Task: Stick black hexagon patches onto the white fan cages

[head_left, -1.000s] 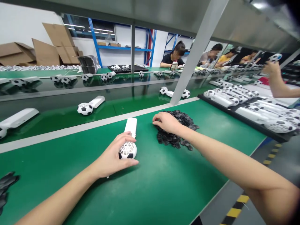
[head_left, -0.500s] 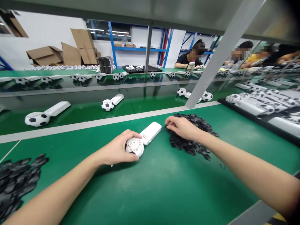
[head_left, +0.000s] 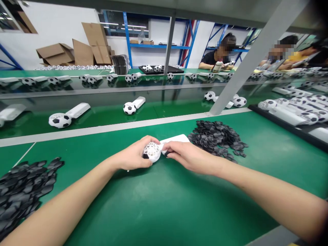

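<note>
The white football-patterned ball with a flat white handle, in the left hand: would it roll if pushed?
The white football-patterned ball probably wouldn't roll far, because its flat white handle sticks out. Its open lattice looks thin, so it may be light and might crack if squeezed.

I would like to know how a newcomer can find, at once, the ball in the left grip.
Start from the near green table. Between its left black pile and right black pile, the left grip holds a white ball with an open lattice. Unlike the balls lying farther back, this one is held.
</note>
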Demonstrator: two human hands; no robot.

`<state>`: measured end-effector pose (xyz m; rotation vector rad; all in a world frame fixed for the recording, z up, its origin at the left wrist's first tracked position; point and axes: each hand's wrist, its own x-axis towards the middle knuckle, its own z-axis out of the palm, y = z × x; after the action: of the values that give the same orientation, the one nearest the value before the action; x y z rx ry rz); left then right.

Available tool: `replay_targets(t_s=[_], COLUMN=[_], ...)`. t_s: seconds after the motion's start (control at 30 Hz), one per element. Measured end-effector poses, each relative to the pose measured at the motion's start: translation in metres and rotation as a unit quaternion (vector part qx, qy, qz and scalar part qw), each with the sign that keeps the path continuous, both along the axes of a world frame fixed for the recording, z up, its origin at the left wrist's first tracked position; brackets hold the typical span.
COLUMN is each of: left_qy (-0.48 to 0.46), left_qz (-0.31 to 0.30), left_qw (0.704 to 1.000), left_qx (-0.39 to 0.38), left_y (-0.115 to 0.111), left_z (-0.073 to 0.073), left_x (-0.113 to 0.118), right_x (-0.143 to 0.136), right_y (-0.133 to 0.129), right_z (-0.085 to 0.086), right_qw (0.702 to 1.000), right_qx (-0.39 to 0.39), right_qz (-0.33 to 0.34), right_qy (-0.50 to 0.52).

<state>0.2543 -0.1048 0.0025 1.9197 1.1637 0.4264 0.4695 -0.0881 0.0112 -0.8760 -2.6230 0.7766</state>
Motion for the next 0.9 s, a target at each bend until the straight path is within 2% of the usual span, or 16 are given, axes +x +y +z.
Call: replay_targets(t_s=[0.13, 0.3, 0.43, 0.53, 0.67, 0.8, 0.9], left_qy=[-0.004, -0.011, -0.013, -0.028, -0.034, -0.036, -0.037], left_qz=[0.001, 0.017, 0.035, 0.054, 0.091, 0.094, 0.103], left_qw=[1.000, 0.999, 0.998, 0.996, 0.992, 0.991, 0.989], left_qx=[0.007, 0.050, 0.055, 0.060, 0.081, 0.086, 0.097], left_y=[0.000, 0.000, -0.001, -0.002, -0.003, -0.004, -0.005], left_z=[-0.003, -0.008, -0.010, -0.011, -0.014, -0.015, -0.015], left_x=[0.001, 0.004, 0.006, 0.010, 0.015, 0.019, 0.019], right_x=[-0.006, -0.014, -0.019, -0.021, -0.025, -0.027, -0.028], right_y=[0.000, 0.005, 0.008, 0.011, 0.016, 0.022, 0.024], right_z=[-0.001, -0.006, -0.009, -0.010, -0.010, -0.010, -0.012], right_qw=[1.000, 0.994, 0.982, 0.977, 0.988, 0.998, 0.996], right_qx=[0.014, 0.100, 0.170, 0.191, 0.139, 0.012, -0.049], right_qz=[0.005, 0.043, 0.078, 0.096, 0.058, 0.020, 0.009], right_qy=[0.017, 0.024, 0.002, 0.001, 0.023, 0.057, 0.072])
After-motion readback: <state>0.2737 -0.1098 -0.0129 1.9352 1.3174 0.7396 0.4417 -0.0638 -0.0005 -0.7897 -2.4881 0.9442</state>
